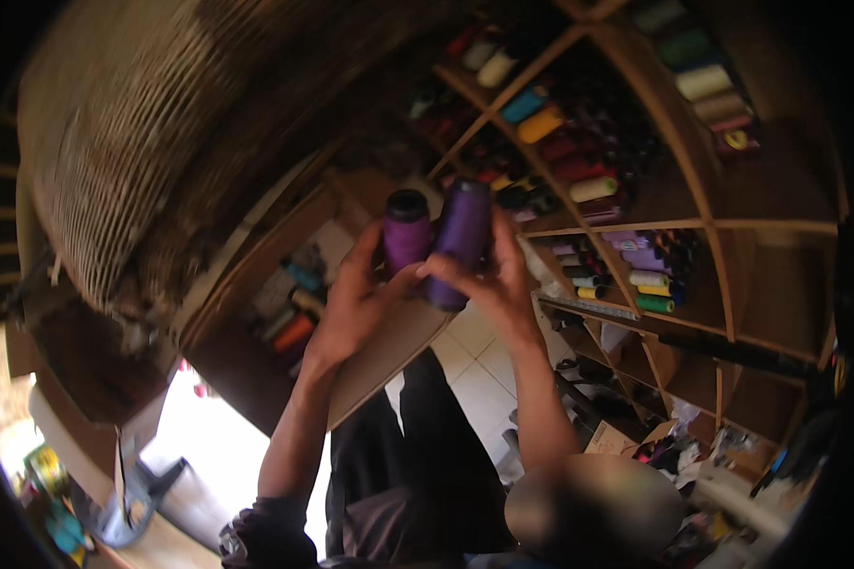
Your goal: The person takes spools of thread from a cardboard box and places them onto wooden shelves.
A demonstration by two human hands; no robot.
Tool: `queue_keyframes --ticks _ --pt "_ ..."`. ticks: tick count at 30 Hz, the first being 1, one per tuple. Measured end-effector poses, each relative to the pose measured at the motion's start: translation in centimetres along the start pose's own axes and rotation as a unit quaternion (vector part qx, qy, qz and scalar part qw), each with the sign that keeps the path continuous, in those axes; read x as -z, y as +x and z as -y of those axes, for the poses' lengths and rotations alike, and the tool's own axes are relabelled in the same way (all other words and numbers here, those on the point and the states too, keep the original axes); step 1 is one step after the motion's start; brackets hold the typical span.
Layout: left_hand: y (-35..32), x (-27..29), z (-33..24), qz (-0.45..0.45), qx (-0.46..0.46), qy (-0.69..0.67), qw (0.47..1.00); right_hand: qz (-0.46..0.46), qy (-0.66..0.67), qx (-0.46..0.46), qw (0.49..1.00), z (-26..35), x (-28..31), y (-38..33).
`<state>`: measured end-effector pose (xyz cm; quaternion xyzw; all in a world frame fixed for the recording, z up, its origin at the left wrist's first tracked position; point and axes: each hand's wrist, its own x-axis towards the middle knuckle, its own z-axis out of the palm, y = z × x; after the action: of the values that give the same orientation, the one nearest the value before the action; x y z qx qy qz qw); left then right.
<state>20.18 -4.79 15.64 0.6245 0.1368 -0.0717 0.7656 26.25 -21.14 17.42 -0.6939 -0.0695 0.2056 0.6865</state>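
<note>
Hands hold 2 purple spools (side by side).

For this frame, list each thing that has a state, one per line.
left hand: closed around the magenta thread spool, held upright
right hand: gripping the purple thread spool, slightly tilted
two spools: side by side, apparently touching
wooden shelves: open-fronted, stocked with coloured spools

Wooden shelving with angled compartments holding thread cones in teal, yellow, cream, red and green, more spools in a lower left cubby, pale floor tiles below, possibly a woven ceiling upper left
</note>
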Motion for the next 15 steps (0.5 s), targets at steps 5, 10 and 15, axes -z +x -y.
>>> queue_keyframes --ticks 5,10,15 --pt "5.2 -6.2 -5.7 0.077 -0.157 0.024 0.984 -0.012 -0.036 0.096 0.995 5.7 8.1 -0.8" --pt "11.8 -15.7 -9.4 0.086 -0.354 0.146 0.92 -0.135 -0.036 0.117 0.983 9.8 16.0 -0.4" --pt "19.4 -20.6 -13.8 0.02 -0.46 0.203 0.864 -0.241 -0.022 0.244 0.939 11.5 19.8 6.6"
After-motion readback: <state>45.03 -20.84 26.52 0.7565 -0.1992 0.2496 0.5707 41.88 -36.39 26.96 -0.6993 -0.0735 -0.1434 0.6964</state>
